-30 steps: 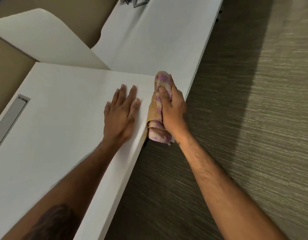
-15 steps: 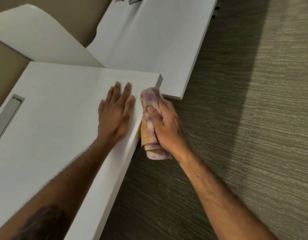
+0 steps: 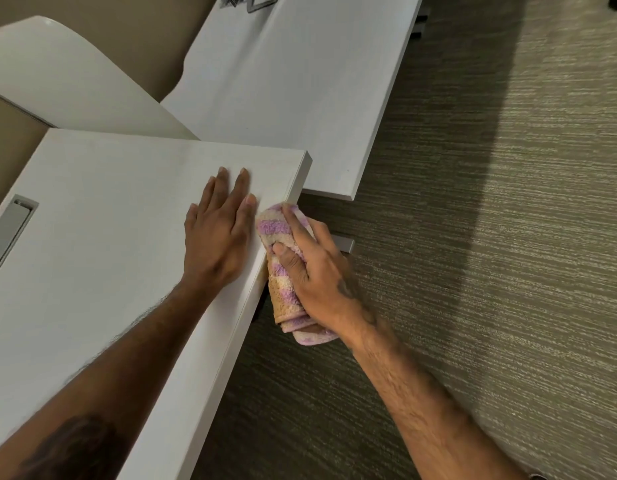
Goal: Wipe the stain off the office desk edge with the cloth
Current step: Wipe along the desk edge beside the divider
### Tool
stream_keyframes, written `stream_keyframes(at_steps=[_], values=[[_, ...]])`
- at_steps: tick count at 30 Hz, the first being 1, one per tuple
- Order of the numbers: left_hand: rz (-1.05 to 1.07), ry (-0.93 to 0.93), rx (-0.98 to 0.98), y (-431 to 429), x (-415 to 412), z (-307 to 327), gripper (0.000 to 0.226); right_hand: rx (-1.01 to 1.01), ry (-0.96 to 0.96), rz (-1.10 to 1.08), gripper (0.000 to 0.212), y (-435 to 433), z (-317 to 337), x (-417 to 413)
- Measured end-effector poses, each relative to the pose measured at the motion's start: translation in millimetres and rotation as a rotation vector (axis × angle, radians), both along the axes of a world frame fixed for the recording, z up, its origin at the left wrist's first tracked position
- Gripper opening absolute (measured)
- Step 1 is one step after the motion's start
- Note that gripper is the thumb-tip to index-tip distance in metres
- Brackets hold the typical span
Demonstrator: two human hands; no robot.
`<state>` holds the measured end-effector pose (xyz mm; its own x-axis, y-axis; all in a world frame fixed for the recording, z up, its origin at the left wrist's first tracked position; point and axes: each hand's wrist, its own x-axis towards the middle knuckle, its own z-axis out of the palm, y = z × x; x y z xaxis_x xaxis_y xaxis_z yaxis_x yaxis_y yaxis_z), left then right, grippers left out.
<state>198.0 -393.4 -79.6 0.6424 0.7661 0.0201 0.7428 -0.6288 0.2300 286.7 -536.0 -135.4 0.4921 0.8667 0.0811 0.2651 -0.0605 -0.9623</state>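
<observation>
A white office desk [image 3: 92, 254] fills the left of the head view, its front edge [image 3: 293, 188] running diagonally down to the lower left. My left hand [image 3: 217, 237] lies flat on the desktop beside that edge, fingers spread slightly. My right hand [image 3: 314, 275] grips a rolled purple, cream and tan striped cloth [image 3: 283, 299] and presses it against the side of the desk edge, just below the corner. No stain shows; the cloth covers that stretch of edge.
A second white desk [image 3: 293, 98] adjoins at the back, with a curved white partition [image 3: 57, 81] on the left. A grey cable slot [image 3: 12, 230] sits in the near desktop. Grey-green striped carpet [image 3: 490, 271] covers the floor on the right.
My right hand has slid the cloth down along the desk edge, away from the corner and toward me. My left hand has stayed flat on the desktop.
</observation>
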Motion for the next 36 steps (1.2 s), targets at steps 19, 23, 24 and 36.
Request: stream_keyframes(at_steps=[19,23,24,36], values=[[-0.004,-0.005,0.015,1,-1,-2,0.056,0.105,0.123,0.172,0.058,-37,-16,-57],[0.001,-0.015,0.006,1,0,0,0.055,0.116,0.083,0.223,0.058,-45,-21,-66],[0.002,-0.015,0.002,1,0,0,0.055,0.12,0.069,0.239,0.057,-48,-23,-68],[0.006,-0.028,-0.015,2,-1,0,0.054,-0.116,-0.18,0.419,0.051,-83,-65,-49]])
